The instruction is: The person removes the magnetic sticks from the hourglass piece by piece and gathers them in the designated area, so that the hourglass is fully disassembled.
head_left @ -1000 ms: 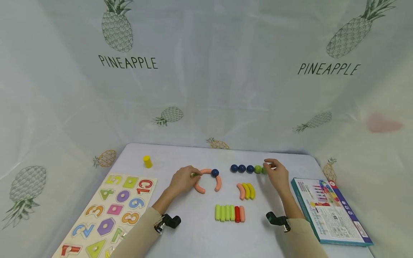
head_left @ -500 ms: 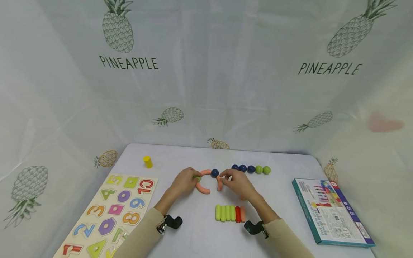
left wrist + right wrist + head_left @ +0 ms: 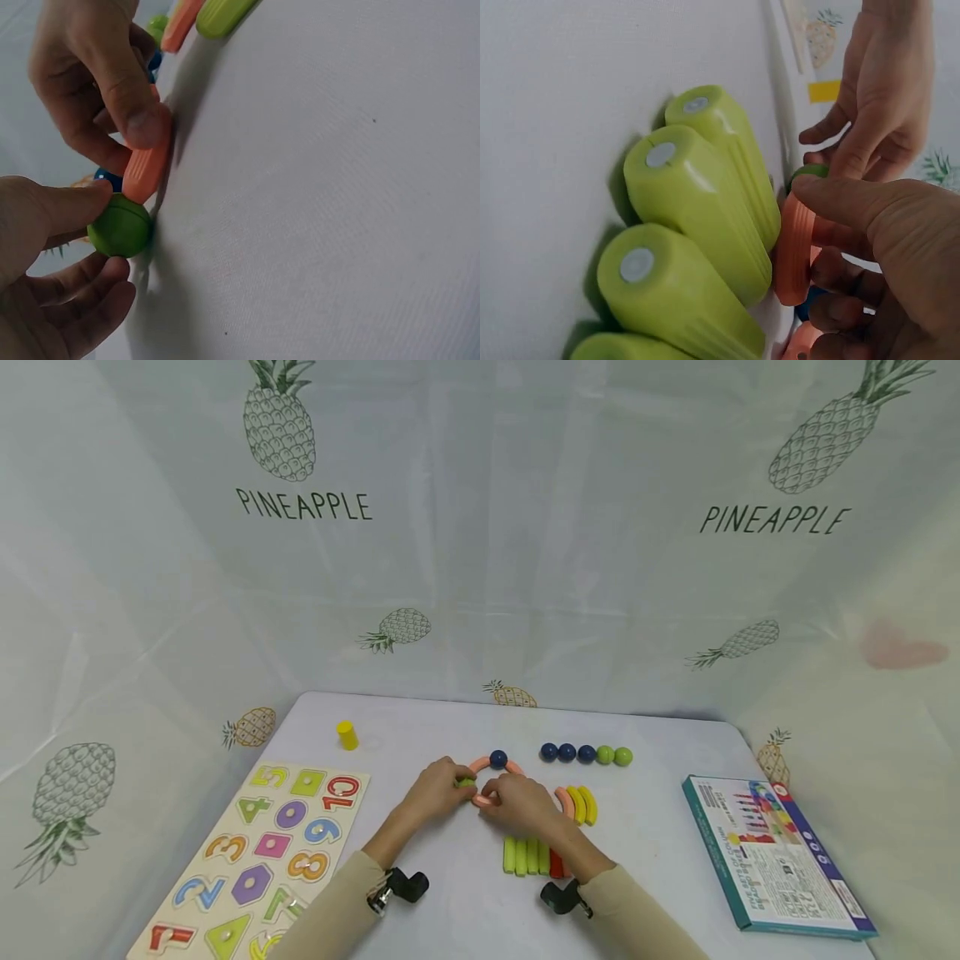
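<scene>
My left hand pinches a green ball between thumb and fingers at the left side of a small ring of pieces. With thumb and fingers, my right hand grips a curved orange stick at the ring's near side. One end of that stick meets the green ball. At the ring's far side a dark blue ball sits between two more curved orange sticks, one of them to its left. The right-hand one is mostly hidden by my right hand.
Behind on the right lies a row of blue and green balls. Yellow curved sticks and several light-green bars lie nearer. A number puzzle board is left, a flat box right, a yellow cylinder at back left.
My right hand has come left from the row of balls, past the ring's right-hand stick, to the near orange stick, which it now grips. My left hand stays at the green ball.
</scene>
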